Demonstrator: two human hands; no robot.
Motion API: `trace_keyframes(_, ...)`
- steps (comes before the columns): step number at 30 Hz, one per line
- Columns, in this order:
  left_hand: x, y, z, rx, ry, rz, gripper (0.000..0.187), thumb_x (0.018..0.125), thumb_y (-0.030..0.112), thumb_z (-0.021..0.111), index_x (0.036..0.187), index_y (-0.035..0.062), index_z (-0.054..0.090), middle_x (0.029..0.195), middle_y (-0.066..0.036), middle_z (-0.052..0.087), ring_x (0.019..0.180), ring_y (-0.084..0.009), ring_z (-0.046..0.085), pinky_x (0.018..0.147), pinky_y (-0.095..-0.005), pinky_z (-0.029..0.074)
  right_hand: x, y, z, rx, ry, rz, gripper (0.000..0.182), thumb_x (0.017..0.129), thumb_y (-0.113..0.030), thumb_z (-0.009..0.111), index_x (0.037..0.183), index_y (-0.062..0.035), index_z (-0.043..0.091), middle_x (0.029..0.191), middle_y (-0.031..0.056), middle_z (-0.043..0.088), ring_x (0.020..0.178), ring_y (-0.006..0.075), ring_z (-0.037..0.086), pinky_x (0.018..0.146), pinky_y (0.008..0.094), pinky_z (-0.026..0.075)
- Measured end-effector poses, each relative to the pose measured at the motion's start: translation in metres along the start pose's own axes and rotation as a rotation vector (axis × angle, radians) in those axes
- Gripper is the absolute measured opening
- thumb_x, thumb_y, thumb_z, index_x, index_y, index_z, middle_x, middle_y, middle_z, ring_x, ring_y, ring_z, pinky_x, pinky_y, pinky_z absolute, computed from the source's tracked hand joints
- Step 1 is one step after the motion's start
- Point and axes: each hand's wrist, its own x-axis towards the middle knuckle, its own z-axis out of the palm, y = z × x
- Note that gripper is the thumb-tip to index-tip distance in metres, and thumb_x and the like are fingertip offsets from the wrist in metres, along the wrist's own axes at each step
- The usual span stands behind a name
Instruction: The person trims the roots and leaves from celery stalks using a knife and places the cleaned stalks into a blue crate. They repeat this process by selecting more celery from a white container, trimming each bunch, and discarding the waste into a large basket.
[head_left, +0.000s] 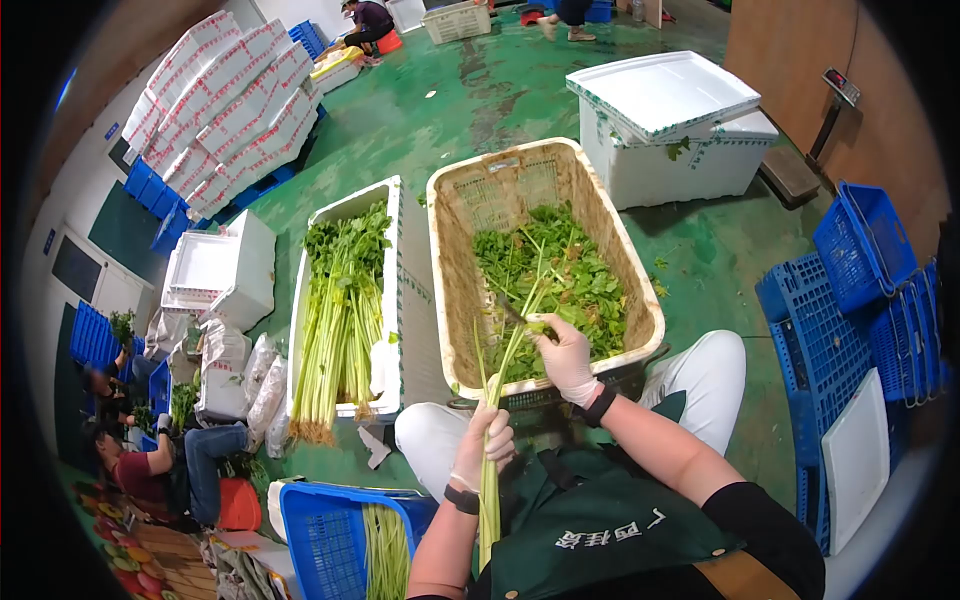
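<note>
My left hand (483, 445), in a thin white glove, is closed round a few pale green celery stalks (490, 505). Their upper ends reach over the near rim of a large cream plastic crate (645, 290). My right hand (562, 358), also gloved, is closed beside the upper stalks; a dark, narrow blade, seemingly a small knife (511, 313), sticks out from its fingers. Loose celery leaves (590, 270) and stems lie in the crate. To its left, bunched celery (345, 320) with roots fills a white foam box (398, 290).
A blue basket (320, 545) with long green stalks stands at my lower left. Foam boxes (665, 150) sit beyond the crate on the right. Blue pallets and baskets (815, 330) line the right side. Another person (150, 465) sits at the left; foam boxes (225, 110) are stacked behind.
</note>
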Motion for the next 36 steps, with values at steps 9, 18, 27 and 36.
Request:
trace_keyframes(9, 0.003, 0.000, -0.009, -0.018, -0.027, -0.016, 0.035, 0.107, 0.035, 0.041, 0.077, 0.0167, 0.045, 0.052, 0.007, 0.036, 0.041, -0.0059, 0.035, 0.038, -0.0210, 0.031, 0.043, 0.046, -0.031, 0.491, 0.083, 0.196, 0.022, 0.098, -0.021, 0.064, 0.106, -0.0017, 0.059, 0.093, 0.0098, 0.070, 0.071, 0.0149, 0.064, 0.065, 0.0269, 0.050)
trace_keyframes(18, 0.003, 0.002, -0.014, -0.175, -0.124, -0.078, 0.037, 0.107, 0.036, 0.038, 0.077, 0.0154, 0.043, 0.052, 0.007, 0.037, 0.042, -0.0066, 0.037, 0.040, -0.0228, 0.033, 0.029, 0.029, -0.016, 0.784, -0.241, 0.441, 0.019, 0.100, -0.022, 0.062, 0.107, -0.0040, 0.061, 0.089, 0.0062, 0.069, 0.066, 0.0121, 0.063, 0.059, 0.0227, 0.048)
trace_keyframes(27, 0.000, 0.000, -0.013, -0.211, -0.131, -0.091, 0.037, 0.107, 0.034, 0.038, 0.076, 0.0154, 0.044, 0.052, 0.007, 0.037, 0.041, -0.0065, 0.036, 0.040, -0.0227, 0.033, 0.035, 0.095, -0.028, 0.808, -0.237, 0.564, 0.017, 0.094, -0.009, 0.053, 0.094, -0.0020, 0.068, 0.072, 0.0003, 0.060, 0.060, 0.0132, 0.053, 0.055, 0.0312, 0.045)
trace_keyframes(36, -0.003, 0.001, -0.007, -0.124, 0.001, -0.041, 0.013, 0.101, 0.019, 0.056, 0.110, 0.0094, 0.056, 0.076, 0.000, 0.056, 0.051, -0.0086, 0.045, 0.042, -0.0219, 0.037, -0.004, 0.026, -0.005, 0.127, -0.128, -0.068, 0.023, 0.097, -0.014, 0.057, 0.117, -0.0089, 0.068, 0.081, 0.0114, 0.064, 0.069, 0.0173, 0.061, 0.065, 0.0344, 0.049)
